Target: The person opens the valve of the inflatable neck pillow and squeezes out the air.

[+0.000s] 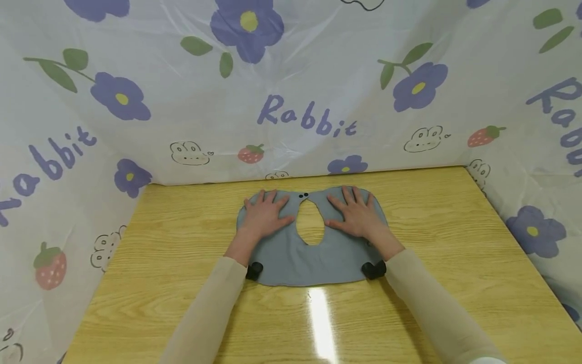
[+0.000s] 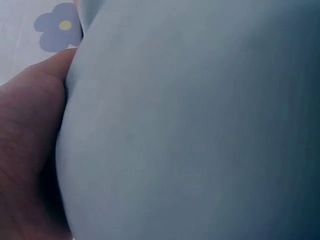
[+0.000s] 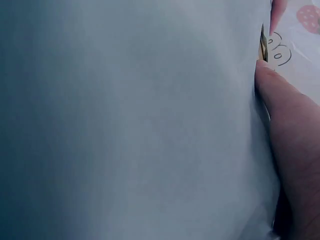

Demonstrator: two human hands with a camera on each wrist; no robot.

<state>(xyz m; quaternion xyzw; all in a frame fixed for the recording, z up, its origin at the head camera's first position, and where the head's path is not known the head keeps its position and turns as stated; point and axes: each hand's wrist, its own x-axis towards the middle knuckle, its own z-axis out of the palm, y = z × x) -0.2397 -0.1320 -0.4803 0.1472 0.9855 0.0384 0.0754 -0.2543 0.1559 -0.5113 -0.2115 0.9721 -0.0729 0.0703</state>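
Note:
A grey-blue bib (image 1: 313, 268) lies spread on the table, its oval neck opening showing the wood beneath. Two small dark snaps (image 1: 303, 195) sit together at the top of that opening. The left hand (image 1: 263, 216) rests on the bib's upper left part, fingers straight and spread. On the upper right part the right hand (image 1: 359, 215) lies likewise, palm down. Grey cloth (image 2: 185, 125) fills most of the left wrist view, beside the left hand's edge. In the right wrist view, cloth (image 3: 150, 125) also covers most of the picture, next to the right thumb.
The wooden table (image 1: 182, 227) carries the bib near its middle. A white curtain (image 1: 309, 65) printed with flowers, strawberries and the word Rabbit hangs behind the table and along both sides. Black wrist devices (image 1: 374, 270) sit under both forearms, by the bib's lower corners.

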